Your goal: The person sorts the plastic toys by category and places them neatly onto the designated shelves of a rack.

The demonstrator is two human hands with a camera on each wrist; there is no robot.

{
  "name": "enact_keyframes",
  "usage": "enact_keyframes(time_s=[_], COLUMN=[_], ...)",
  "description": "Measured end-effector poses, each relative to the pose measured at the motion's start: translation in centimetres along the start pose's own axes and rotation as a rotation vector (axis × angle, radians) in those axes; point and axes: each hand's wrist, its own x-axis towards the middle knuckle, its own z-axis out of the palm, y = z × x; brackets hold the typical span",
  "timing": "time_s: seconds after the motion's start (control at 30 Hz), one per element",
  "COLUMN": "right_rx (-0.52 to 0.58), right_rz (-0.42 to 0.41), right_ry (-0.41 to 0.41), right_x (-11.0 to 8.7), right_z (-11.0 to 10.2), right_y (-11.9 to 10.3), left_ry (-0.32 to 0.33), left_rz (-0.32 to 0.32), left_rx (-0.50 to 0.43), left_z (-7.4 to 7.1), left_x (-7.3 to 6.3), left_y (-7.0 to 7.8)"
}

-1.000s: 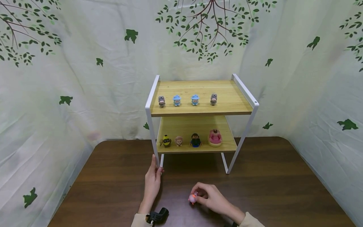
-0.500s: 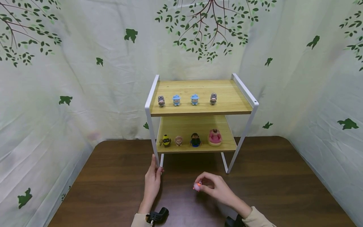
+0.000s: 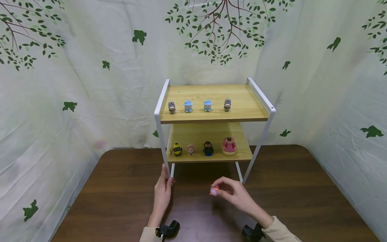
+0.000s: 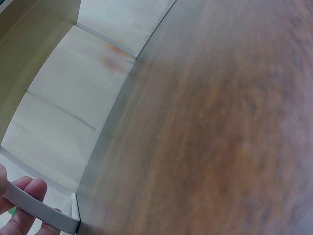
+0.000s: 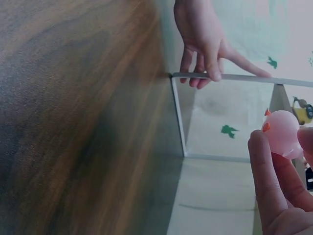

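My left hand (image 3: 162,196) grips the lower front left leg (image 3: 161,141) of a two-tier shelf (image 3: 211,119) with a white frame and pale wooden boards. In the left wrist view its fingers (image 4: 35,190) lie on both sides of the white bar (image 4: 41,210). My right hand (image 3: 240,198) pinches a small round pink figurine (image 5: 283,132) with orange feet between thumb and fingers. It is held above the tabletop, in front of the shelf and below the lower board. The figurine's face is hidden.
Blue-hatted figurines (image 3: 188,106) and grey figurines (image 3: 171,107) stand in a row on the upper board. Along the lower board are a yellow-black figurine (image 3: 177,150), a small pinkish one (image 3: 190,150), a dark-haired one (image 3: 208,149) and a pink bear (image 3: 229,147). Brown table (image 3: 121,188) beneath; leaf-printed cloth (image 3: 99,90) behind.
My right hand has lifted the pink figurine off the table and carried it forward and slightly right toward the shelf. The left hand stays on the leg.
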Motion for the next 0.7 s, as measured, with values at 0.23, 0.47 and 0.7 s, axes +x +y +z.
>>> enact_keyframes(time_s=[0.23, 0.47, 0.7], right_rx=[0.026, 0.053, 0.028], right_rz=[-0.007, -0.014, -0.023], right_ry=[0.005, 0.031, 0.058], right_x=[0.2, 0.3, 0.5], right_z=[-0.4, -0.9, -1.4], right_y=[-0.5, -1.4, -2.0], left_ry=[-0.004, 0.02, 0.029], left_rz=[-0.009, 0.04, 0.065], left_rx=[-0.003, 0.004, 0.012], left_z=[0.0, 0.1, 0.2], left_x=[0.0, 0.1, 0.1], left_y=[0.0, -0.1, -0.2])
